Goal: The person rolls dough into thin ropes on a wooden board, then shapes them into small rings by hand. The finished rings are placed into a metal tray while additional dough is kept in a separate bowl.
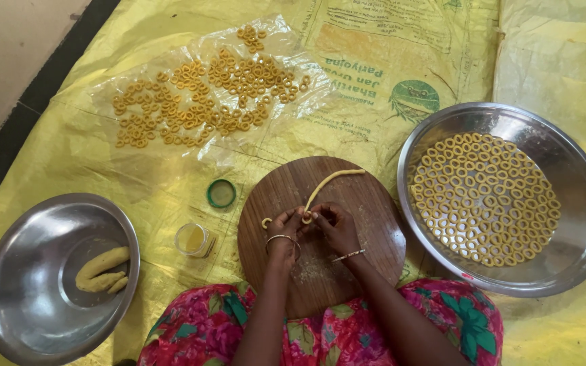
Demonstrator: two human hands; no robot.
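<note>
While both hands pinch together at the frame's centre, left hand (283,229) and right hand (334,227) clamp a dough rope (323,184) on the round wooden board (367,224).

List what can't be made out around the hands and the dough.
- Fingertips of left hand and right hand: head view, curled together, hiding the dough strip end they pinch.
- Small jar: contents too small to tell.
- Left bowl: cut off by the bottom edge.
- Ring count in the tray: too small.
</note>
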